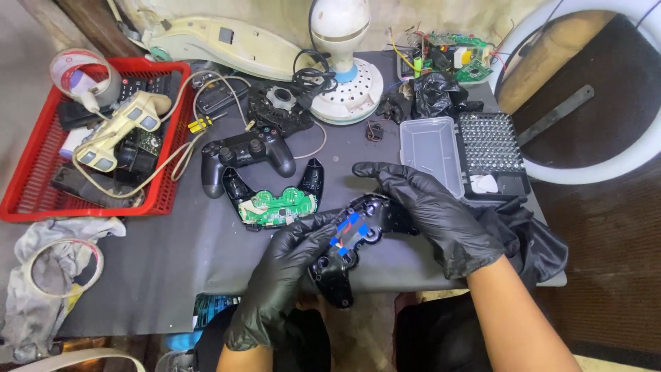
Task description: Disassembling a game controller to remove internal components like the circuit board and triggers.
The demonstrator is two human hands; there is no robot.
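Both my hands wear black gloves and hold a black game-controller shell (344, 251) with blue tape pieces inside it, just above the table's near edge. My left hand (286, 275) grips its lower left side. My right hand (430, 210) covers its upper right side. Just behind lies an opened controller half with a green circuit board (279, 204), and behind that an intact black controller (244, 153).
A red basket (41, 162) of cables and parts stands at the left. An open screwdriver-bit case (461, 148) lies at the right. A white lamp base (348, 86), loose circuit boards (458, 58), a tape roll (65, 265) and rags surround the dark mat (172, 262).
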